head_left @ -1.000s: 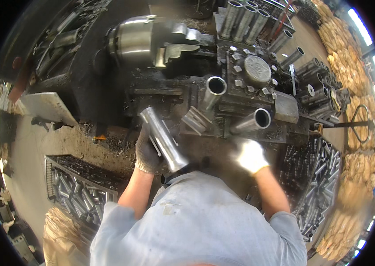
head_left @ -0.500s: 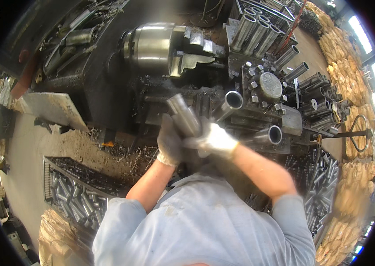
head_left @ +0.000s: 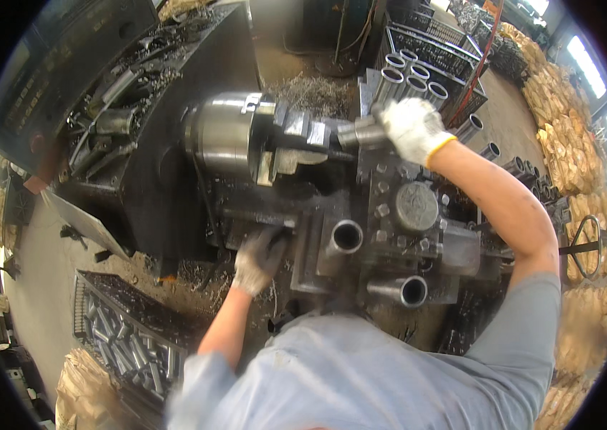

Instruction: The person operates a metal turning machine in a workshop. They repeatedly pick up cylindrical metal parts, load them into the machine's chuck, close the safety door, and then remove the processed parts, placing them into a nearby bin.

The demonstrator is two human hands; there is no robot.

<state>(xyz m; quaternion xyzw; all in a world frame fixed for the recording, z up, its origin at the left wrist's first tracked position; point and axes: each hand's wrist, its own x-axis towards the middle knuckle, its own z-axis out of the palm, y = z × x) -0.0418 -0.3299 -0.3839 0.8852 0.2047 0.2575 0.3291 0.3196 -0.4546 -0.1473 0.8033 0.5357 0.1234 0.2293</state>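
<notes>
Just now, head view: gloved right hand (head_left: 412, 130) had parted from gloved left hand (head_left: 257, 262) and gone up by the chuck (head_left: 224, 136), fingers seemingly clamped on a metal tube (head_left: 362, 133) just beside its jaws; so one hand apparently carried the handling. Left hand was low near a machine ledge (head_left: 254, 216), fingers too dark for me to tell apart or together.

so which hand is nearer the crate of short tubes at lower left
Left. The left hand is up and right of the crate, apart from it; the right hand is much farther up and right in the picture, to the right of the chuck.
</notes>
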